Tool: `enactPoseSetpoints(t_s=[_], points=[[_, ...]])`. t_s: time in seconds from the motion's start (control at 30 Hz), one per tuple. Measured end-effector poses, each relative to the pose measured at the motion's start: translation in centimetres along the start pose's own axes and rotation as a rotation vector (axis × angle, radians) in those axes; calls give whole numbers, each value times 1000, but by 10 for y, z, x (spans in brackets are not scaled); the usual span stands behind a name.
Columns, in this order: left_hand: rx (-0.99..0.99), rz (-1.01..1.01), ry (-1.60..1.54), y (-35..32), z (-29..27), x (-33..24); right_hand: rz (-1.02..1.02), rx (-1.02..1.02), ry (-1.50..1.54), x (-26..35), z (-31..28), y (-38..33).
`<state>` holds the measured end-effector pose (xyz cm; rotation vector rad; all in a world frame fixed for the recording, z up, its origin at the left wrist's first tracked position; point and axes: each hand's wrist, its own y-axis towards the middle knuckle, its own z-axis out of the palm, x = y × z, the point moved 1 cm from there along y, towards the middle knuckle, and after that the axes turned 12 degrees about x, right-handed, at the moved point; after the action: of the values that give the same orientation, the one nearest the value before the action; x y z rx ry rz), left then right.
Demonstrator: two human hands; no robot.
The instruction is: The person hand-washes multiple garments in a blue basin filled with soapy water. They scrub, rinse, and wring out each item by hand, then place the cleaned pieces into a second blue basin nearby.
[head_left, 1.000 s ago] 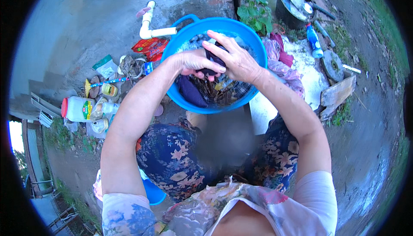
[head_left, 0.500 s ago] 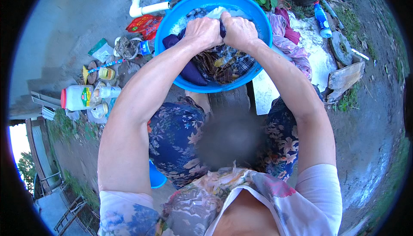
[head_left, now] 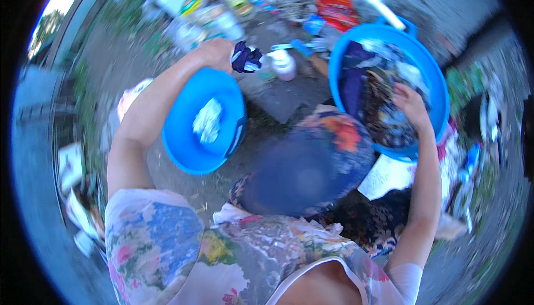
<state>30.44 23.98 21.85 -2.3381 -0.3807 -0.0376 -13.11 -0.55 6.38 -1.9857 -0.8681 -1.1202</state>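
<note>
Ground lies below — left hand clutches cloth, right hand at laundry — grip unclear.

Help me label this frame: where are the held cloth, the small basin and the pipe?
Held cloth (head_left: pixel 245 59): head view, on its dark folds.
Small basin (head_left: pixel 192 154): head view, on its lower inner wall.
Pipe (head_left: pixel 382 8): head view, on its straight lower length.

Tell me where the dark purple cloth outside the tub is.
In the head view, that dark cloth is left of centre, in the left hand, by the rim of the left blue basin.
</note>
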Motion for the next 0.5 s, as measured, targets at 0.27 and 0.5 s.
enactPoseSetpoints(t_s=[0.27, 0.5], points=[[-183, -33, -100, -24, 147, 67, 268, -290, 50, 14, 45, 6], [-462, 898, -650, 84, 15, -130, -143, -551, 498, 145, -63, -40]])
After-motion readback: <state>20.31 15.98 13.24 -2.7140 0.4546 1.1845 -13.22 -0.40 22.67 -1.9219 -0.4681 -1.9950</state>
